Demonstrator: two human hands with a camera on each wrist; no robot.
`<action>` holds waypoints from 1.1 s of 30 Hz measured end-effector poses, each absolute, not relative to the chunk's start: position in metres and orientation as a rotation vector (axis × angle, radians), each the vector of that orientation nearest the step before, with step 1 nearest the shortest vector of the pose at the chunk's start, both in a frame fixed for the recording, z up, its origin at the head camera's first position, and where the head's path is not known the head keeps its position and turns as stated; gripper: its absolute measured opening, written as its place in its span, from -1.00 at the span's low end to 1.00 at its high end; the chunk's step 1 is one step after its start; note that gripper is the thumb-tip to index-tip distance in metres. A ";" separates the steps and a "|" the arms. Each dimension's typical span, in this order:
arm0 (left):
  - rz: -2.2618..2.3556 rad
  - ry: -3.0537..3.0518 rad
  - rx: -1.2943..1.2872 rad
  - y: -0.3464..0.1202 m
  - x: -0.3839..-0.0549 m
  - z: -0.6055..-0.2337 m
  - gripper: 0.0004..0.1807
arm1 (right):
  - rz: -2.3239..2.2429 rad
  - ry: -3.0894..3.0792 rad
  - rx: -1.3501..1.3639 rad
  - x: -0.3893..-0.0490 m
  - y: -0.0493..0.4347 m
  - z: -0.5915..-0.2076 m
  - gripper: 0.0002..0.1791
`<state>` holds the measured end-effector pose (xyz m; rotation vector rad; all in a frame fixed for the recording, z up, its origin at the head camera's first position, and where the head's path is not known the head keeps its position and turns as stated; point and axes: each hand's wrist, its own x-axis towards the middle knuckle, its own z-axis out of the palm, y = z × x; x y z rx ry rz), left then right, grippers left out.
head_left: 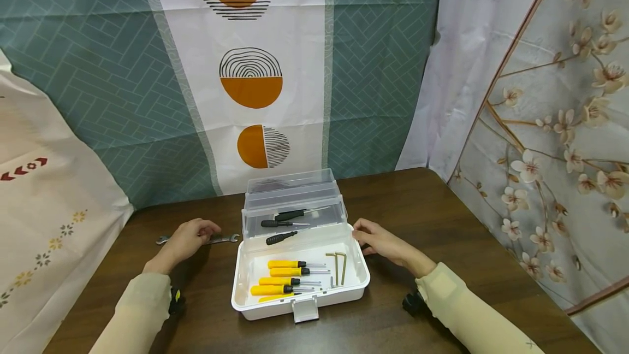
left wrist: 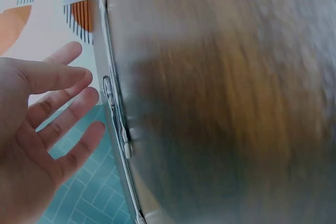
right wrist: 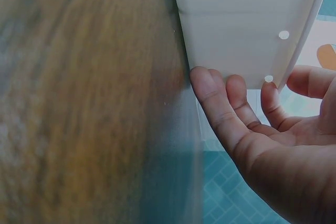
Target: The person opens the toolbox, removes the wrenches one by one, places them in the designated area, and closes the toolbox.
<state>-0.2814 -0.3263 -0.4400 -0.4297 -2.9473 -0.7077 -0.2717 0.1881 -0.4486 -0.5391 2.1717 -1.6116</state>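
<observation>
A white toolbox (head_left: 339,294) stands on the table with its clear lid (head_left: 290,184) raised. Several yellow-handled screwdrivers (head_left: 282,281) and two brass hex keys (head_left: 342,269) lie inside it. Black-handled screwdrivers (head_left: 276,223) lie in the tilted clear tray behind. My right hand (head_left: 383,242) holds the box at its right rear corner; in the right wrist view, bent fingers (right wrist: 236,95) touch the white side wall. On the left, my left hand (head_left: 189,236) hovers over metal wrenches (left wrist: 109,30), fingers spread and loosely bent, apart from them.
Dark wooden table (head_left: 408,206) surrounds the box on both sides. Patterned cloth (head_left: 378,97) hangs behind it, with a floral curtain (head_left: 550,190) on the right and a pale cloth (head_left: 44,179) on the left. The box's white latch (head_left: 305,309) hangs down at the front.
</observation>
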 end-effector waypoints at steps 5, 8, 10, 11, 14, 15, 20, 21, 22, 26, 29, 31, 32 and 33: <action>-0.818 -2.888 -0.438 -0.319 -0.281 -0.438 -0.75 | -1.611 2.170 -0.545 -0.272 0.188 -0.448 -0.72; -0.861 -2.859 -0.447 -0.313 -0.281 -0.436 -0.74 | -1.610 2.167 -0.549 -0.272 0.188 -0.448 -0.71; -0.887 -2.847 -0.461 -0.309 -0.281 -0.435 -0.73 | -1.610 2.164 -0.551 -0.272 0.187 -0.448 -0.71; -0.892 -2.844 -0.462 -0.307 -0.281 -0.434 -0.73 | -1.611 2.163 -0.552 -0.272 0.187 -0.448 -0.71; -0.913 -2.827 -0.457 -0.300 -0.280 -0.433 -0.73 | -1.611 2.161 -0.556 -0.272 0.187 -0.448 -0.70; -0.918 -2.821 -0.449 -0.298 -0.279 -0.433 -0.73 | -1.610 2.162 -0.557 -0.272 0.187 -0.448 -0.70; -0.962 -2.790 -0.366 -0.290 -0.276 -0.432 -0.73 | -1.609 2.167 -0.556 -0.273 0.188 -0.448 -0.71; -0.980 -2.777 -0.347 -0.288 -0.276 -0.432 -0.73 | -1.609 2.166 -0.555 -0.273 0.188 -0.449 -0.71; -1.004 -2.762 -0.332 -0.287 -0.276 -0.432 -0.74 | -1.609 2.167 -0.553 -0.273 0.188 -0.449 -0.70; -1.097 -2.715 -0.287 -0.280 -0.278 -0.434 -0.75 | -1.608 2.169 -0.548 -0.272 0.189 -0.449 -0.71; -1.155 -2.710 -0.236 -0.275 -0.279 -0.437 -0.72 | -1.607 2.170 -0.550 -0.271 0.188 -0.448 -0.71; -1.228 -2.704 -0.206 -0.272 -0.279 -0.438 -0.67 | -1.604 2.173 -0.550 -0.271 0.188 -0.448 -0.71; -1.267 -2.702 -0.185 -0.270 -0.280 -0.439 -0.64 | -1.603 2.173 -0.552 -0.271 0.188 -0.448 -0.71; -1.318 -2.697 -0.164 -0.269 -0.280 -0.439 -0.62 | -1.600 2.174 -0.554 -0.271 0.188 -0.448 -0.71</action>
